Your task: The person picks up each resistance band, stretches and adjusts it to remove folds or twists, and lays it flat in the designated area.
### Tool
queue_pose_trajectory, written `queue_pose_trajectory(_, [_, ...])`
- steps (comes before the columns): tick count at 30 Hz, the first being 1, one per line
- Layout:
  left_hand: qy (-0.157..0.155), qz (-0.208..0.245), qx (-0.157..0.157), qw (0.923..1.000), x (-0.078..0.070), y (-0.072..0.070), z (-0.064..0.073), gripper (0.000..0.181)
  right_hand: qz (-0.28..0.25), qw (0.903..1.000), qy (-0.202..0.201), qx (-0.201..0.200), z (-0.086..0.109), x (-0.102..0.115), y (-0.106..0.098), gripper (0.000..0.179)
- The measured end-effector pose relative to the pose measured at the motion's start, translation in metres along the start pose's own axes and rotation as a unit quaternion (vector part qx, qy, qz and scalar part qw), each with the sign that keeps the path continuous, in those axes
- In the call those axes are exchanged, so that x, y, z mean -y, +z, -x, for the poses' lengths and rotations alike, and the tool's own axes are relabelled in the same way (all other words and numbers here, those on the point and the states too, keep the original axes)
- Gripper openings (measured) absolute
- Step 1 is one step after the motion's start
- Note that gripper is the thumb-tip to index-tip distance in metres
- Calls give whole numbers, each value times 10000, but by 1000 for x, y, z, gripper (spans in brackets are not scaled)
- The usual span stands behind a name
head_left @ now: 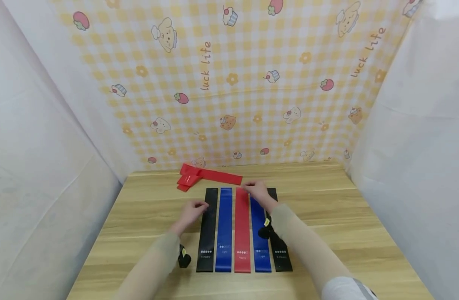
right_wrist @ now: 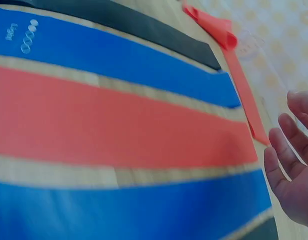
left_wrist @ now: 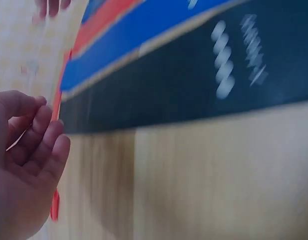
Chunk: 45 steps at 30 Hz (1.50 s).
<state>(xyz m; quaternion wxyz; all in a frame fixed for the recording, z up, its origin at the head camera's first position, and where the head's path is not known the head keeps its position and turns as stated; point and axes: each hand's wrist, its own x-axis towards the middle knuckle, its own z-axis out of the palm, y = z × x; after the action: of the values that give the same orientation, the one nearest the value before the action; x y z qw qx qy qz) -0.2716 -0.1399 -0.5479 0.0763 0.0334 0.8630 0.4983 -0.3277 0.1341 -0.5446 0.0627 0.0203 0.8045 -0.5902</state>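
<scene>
Five flat resistance bands would exceed simple listing, so by place: a black band (head_left: 208, 233) lies leftmost, then a blue band (head_left: 224, 225), a red band (head_left: 242, 233) in the middle, another blue band (head_left: 260, 243) and a black band (head_left: 282, 254) at right. My left hand (head_left: 191, 211) hovers beside the left black band's far half, fingers loosely bent around nothing in the left wrist view. Near the far end of the middle red band is my right hand (head_left: 259, 193); its fingers (right_wrist: 283, 145) are relaxed and hold nothing in the right wrist view.
Behind the row, a loosely folded red band (head_left: 189, 178) lies with a straight red strip (head_left: 221, 176) stretching right. The wooden table (head_left: 327, 200) meets a checked cloth (head_left: 252, 96) at the back. White sheets (head_left: 38, 146) hang at both sides.
</scene>
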Motion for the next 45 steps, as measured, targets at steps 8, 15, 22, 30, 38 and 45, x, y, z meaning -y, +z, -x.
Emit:
queue_pose_trajectory(8, [337, -1307, -669, 9886, 22, -23, -17, 31, 24, 9995, -20, 316, 6, 4, 40, 23])
queue_pose_trajectory(15, [78, -2387, -308, 9706, 33, -37, -22, 60, 7, 9981, 27, 613, 9, 9, 65, 20])
queue_pose_trajectory(22, [-394, -2723, 51, 9614, 41, -44, -26, 66, 130, 9970, -102, 752, 9, 10, 75, 19])
queue_pose_trajectory(30, [-680, -2949, 164, 9530, 39, -48, -33, 63, 110, 9969, -99, 775, 6, 7, 76, 24])
queue_pose_trajectory(38, [-403, -3313, 139, 9426, 33, -45, -40, 52, 75, 9958, -103, 909, 3, 8, 80, 24])
queue_pose_trajectory(45, [293, -3019, 138, 9528, 25, -33, -42, 47, -168, 9945, 235, 1005, 1, 10, 76, 26])
